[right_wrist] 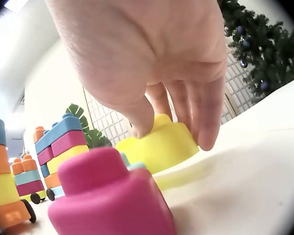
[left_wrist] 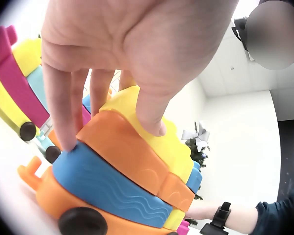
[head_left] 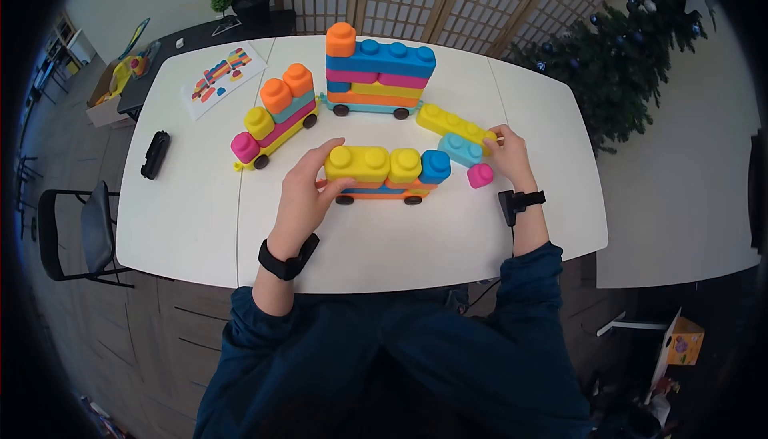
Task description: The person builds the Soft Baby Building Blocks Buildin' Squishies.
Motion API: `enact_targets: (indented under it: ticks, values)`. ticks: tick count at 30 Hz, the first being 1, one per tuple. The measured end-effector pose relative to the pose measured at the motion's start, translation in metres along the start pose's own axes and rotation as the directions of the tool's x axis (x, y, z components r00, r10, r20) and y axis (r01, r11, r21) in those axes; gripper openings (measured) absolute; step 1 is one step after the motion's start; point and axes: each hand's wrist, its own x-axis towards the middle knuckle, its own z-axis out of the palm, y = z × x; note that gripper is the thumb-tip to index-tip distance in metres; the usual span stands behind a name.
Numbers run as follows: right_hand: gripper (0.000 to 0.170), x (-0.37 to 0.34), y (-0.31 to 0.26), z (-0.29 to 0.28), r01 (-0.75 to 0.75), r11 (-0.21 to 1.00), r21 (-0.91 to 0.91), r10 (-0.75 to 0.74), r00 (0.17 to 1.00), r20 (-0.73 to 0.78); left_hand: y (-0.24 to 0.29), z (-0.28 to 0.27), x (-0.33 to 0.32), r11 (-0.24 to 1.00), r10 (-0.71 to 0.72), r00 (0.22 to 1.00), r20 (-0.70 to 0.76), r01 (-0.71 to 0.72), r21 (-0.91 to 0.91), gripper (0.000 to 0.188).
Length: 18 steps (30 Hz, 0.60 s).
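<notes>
The left hand (head_left: 308, 191) grips the left end of a wheeled block stack, thumb on the near side of its long yellow top block (head_left: 358, 164). In the left wrist view the hand (left_wrist: 132, 49) spans the orange (left_wrist: 122, 147) and blue (left_wrist: 107, 181) layers. The right hand (head_left: 510, 155) holds the right end of a long yellow block (head_left: 452, 125) lying on the table; the right wrist view shows thumb and fingers on either side of that yellow block (right_wrist: 159, 147). A teal block (head_left: 460, 149) and a small magenta block (head_left: 480, 176) lie beside it.
Behind stands a taller wheeled stack (head_left: 376, 79), with a smaller wheeled stack (head_left: 276, 123) to its left. A printed picture (head_left: 222, 79) and a black case (head_left: 155, 155) lie on the white table (head_left: 184, 231) at the left.
</notes>
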Motion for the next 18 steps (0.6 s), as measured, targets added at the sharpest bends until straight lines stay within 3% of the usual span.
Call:
enact_targets:
  ticks: [4, 6, 7, 9, 12, 16, 18]
  values:
    - [0.024, -0.013, -0.026, -0.022, 0.102, 0.995, -0.024, -0.104, 0.979, -0.177, 0.006, -0.008, 0.001, 0.999, 0.009, 0.999, 0.033, -0.010, 0.031, 0.063]
    - [0.022, -0.021, -0.045, -0.030, 0.143, 0.974, 0.177, -0.090, 0.956, -0.280, 0.005, -0.013, 0.000, 0.999, -0.006, 1.000, -0.028, 0.007, 0.043, 0.065]
    - [0.022, -0.027, -0.056, -0.033, 0.141, 0.974, 0.178, -0.087, 0.955, -0.283, 0.007, -0.015, 0.001, 0.999, -0.004, 1.000, -0.025, 0.005, 0.045, 0.065]
    - [0.022, -0.040, -0.077, -0.038, 0.277, 0.891, 0.359, -0.185, 0.945, -0.269, 0.012, -0.017, 0.003, 1.000, 0.017, 0.994, -0.109, -0.017, 0.000, 0.063]
    - [0.020, -0.056, -0.108, -0.049, 0.351, 0.904, 0.245, -0.297, 0.927, -0.231, 0.019, -0.023, 0.006, 0.999, 0.052, 0.993, -0.104, -0.051, 0.009, 0.061]
    - [0.021, -0.064, -0.116, -0.044, 0.406, 0.871, 0.278, -0.340, 0.905, -0.257, 0.018, -0.024, 0.009, 0.997, 0.071, 0.992, -0.106, -0.067, 0.048, 0.057]
    - [0.022, -0.067, -0.118, -0.037, 0.431, 0.746, 0.507, -0.359, 0.902, -0.239, 0.016, -0.025, 0.009, 0.997, 0.077, 0.989, -0.127, -0.073, 0.032, 0.056]
